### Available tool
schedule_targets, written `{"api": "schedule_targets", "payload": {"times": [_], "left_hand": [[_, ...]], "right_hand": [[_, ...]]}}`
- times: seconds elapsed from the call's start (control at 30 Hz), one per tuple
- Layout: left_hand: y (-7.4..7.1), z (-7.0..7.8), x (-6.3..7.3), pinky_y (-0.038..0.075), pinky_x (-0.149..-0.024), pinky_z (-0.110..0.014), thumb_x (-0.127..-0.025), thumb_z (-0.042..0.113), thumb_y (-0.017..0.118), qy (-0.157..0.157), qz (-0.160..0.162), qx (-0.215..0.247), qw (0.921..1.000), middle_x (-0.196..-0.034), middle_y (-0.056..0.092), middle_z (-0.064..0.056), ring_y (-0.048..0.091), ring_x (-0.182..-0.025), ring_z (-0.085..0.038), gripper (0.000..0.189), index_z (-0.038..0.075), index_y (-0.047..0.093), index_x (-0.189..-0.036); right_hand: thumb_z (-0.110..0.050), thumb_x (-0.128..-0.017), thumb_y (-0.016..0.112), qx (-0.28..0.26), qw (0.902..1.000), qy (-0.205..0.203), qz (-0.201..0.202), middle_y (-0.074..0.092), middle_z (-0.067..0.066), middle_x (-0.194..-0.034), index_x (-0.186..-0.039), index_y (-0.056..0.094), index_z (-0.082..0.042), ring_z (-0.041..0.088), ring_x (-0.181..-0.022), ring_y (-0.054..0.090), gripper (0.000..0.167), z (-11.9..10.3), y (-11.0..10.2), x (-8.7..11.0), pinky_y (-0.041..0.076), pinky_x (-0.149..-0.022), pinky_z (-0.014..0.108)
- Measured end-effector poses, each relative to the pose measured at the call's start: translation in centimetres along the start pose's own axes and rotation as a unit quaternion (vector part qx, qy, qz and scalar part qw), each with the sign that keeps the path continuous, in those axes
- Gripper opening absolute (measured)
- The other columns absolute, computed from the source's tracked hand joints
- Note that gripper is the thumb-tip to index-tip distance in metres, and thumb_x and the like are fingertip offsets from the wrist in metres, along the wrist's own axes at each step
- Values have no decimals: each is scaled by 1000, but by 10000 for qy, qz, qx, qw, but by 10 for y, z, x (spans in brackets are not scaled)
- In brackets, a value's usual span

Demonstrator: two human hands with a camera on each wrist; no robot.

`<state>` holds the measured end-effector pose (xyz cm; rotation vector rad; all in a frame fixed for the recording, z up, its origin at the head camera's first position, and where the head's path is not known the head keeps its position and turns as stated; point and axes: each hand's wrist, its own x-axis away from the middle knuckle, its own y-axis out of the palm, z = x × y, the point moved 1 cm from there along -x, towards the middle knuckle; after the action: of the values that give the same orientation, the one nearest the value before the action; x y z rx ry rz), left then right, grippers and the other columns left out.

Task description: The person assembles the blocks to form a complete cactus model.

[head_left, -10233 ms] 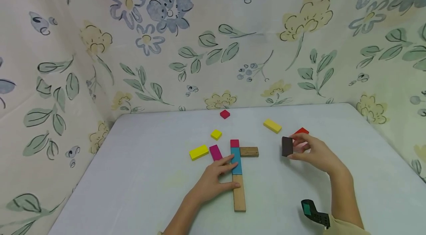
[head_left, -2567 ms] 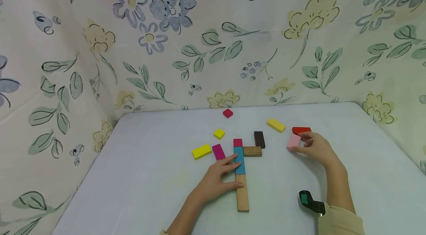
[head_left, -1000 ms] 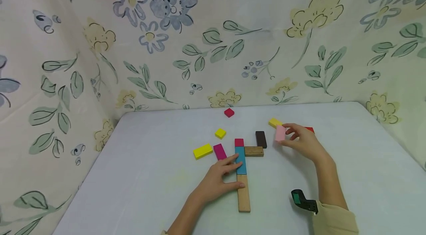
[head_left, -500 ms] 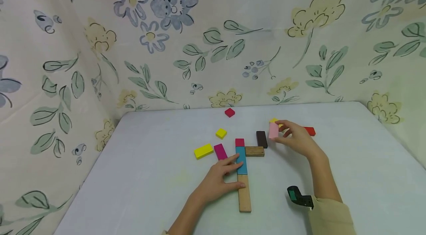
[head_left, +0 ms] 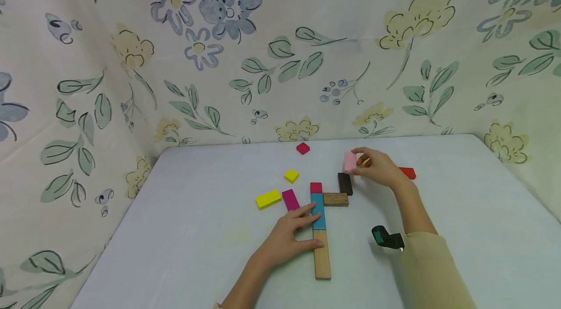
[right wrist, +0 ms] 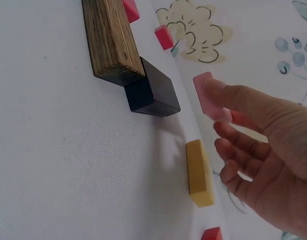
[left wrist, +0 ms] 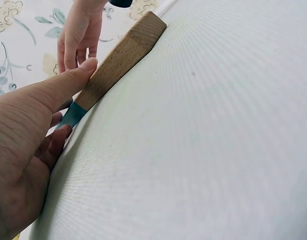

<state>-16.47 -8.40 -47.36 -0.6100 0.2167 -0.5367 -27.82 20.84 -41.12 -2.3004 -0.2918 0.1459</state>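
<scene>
My right hand (head_left: 379, 169) pinches a pink block (head_left: 350, 162) between thumb and fingertips, just beyond the far end of a black block (head_left: 345, 184). In the right wrist view the pink block (right wrist: 208, 97) is raised off the table. My left hand (head_left: 285, 236) rests its fingertips on a blue block (head_left: 319, 219), with its thumb on a light wooden block (head_left: 322, 263). These two lie end to end, with a red block (head_left: 316, 187) at the far end. A brown wood-grained block (head_left: 335, 199) extends rightward from the row, meeting the black block.
Left of the row lie a magenta block (head_left: 290, 199), a yellow block (head_left: 268, 199) and a small yellow block (head_left: 291, 175). A small red block (head_left: 303, 148) is near the far edge. A yellow block (right wrist: 197, 172) and a red block (head_left: 408, 172) lie to the right.
Earlier my right hand set the black block by the brown one, then took the pink block. It has since carried the pink block left and away. The left hand has stayed put.
</scene>
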Motion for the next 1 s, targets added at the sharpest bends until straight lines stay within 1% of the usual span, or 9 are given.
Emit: {"api": "schedule_targets", "payload": {"times": [0.13, 0.27, 0.43, 0.6, 0.87, 1.0], "left_hand": [[0, 1, 0, 46, -117, -51, -96, 40, 78, -22, -11, -5, 10000, -167, 44, 5, 43, -149, -23, 62, 21, 60, -152], [0, 1, 1, 46, -117, -51, -96, 39, 78, -37, -13, -4, 10000, -167, 43, 6, 43, -149, -23, 61, 21, 60, -152], [0, 2, 1, 47, -116, -51, -96, 39, 78, -99, -15, -16, 9999, -167, 43, 6, 42, -149, -23, 61, 22, 60, -152], [-1, 3, 1, 47, -116, -51, -96, 39, 78, -111, -15, -37, 9999, -167, 44, 6, 43, -149, -23, 61, 22, 60, -152], [-1, 3, 1, 46, -118, -50, -96, 38, 78, -44, -7, -30, 10000, -167, 44, 4, 43, -149, -24, 61, 20, 60, -152], [-1, 3, 1, 45, -118, -51, -96, 38, 79, -64, -5, 6, 10000, -167, 44, 5, 43, -149, -24, 61, 20, 60, -151]], "right_hand": [[-19, -97, 77, 38, 9999, -35, -121, 65, 18, -107, -144, 54, 5, 33, -99, 60, 58, 2, 2, -11, 57, -82, 39], [-20, -98, 77, 55, 9997, 63, -247, 64, 19, -108, -147, 52, 4, 32, -98, 60, 60, 4, 5, -20, 55, -80, 35], [-21, -98, 77, 21, 9989, 259, -386, 63, 23, -113, -150, 49, 2, 36, -102, 60, 64, 4, 7, -27, 58, -86, 41], [-22, -99, 76, 45, 9978, 411, -522, 63, 24, -116, -152, 47, 1, 37, -105, 59, 65, 6, 9, -32, 59, -92, 47], [-24, -98, 77, 119, 9974, 421, -577, 63, 24, -113, -149, 49, 3, 36, -104, 58, 65, 5, 11, -35, 59, -92, 48], [-25, -102, 72, 149, 9966, 517, -624, 62, 29, -122, -150, 49, 4, 40, -109, 58, 61, 4, 13, -35, 58, -97, 52]]}}
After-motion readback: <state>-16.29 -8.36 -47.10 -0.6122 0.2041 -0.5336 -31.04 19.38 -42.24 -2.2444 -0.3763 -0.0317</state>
